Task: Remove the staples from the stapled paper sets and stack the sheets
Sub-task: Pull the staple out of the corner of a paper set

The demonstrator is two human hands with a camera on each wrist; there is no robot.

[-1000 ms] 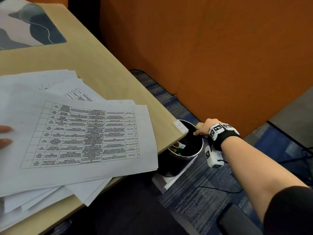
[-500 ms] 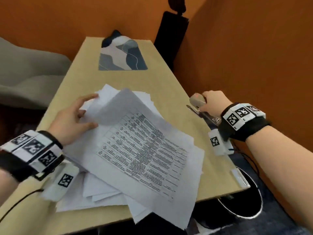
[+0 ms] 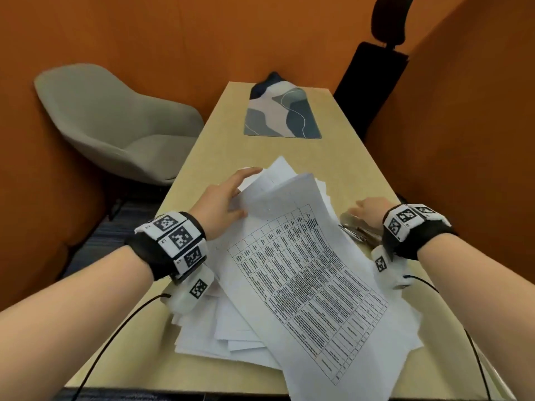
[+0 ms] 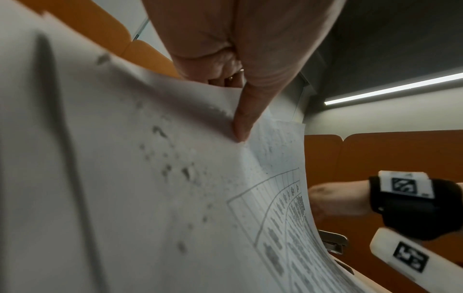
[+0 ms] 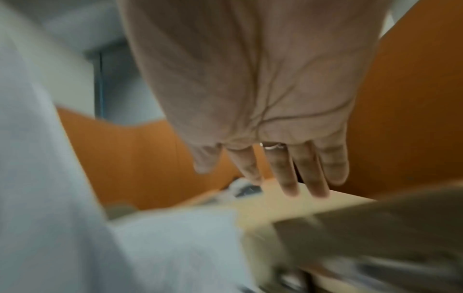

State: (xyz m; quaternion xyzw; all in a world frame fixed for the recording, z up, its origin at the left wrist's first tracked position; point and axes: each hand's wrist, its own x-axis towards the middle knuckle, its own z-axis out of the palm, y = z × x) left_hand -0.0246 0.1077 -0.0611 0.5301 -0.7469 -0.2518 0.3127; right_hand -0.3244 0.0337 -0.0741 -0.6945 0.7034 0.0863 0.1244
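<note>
A loose pile of white sheets (image 3: 231, 328) lies on the wooden table (image 3: 260, 151). On top is a printed table sheet (image 3: 304, 270), its far left corner lifted and curled. My left hand (image 3: 231, 198) pinches that corner; in the left wrist view the thumb (image 4: 244, 123) presses on the sheet (image 4: 150, 178) and the fingers sit behind it. My right hand (image 3: 367, 208) hovers at the table's right side with straight fingers (image 5: 288, 174), holding nothing. A silver stapler-type tool (image 3: 354, 230) lies on the table just under and beside that hand, also seen past the sheet as the tool (image 4: 334, 240).
A patterned grey-blue mat (image 3: 282, 117) lies at the table's far end. A grey shell chair (image 3: 115, 125) stands to the left and a black office chair (image 3: 373, 82) at the far right. Orange partitions (image 3: 463, 140) close in the right side. Thin black cables trail from both wrists.
My right hand came up from the bin beside the table with the silver tool, set it down and let go. My left hand lifted the printed sheet's corner higher.
</note>
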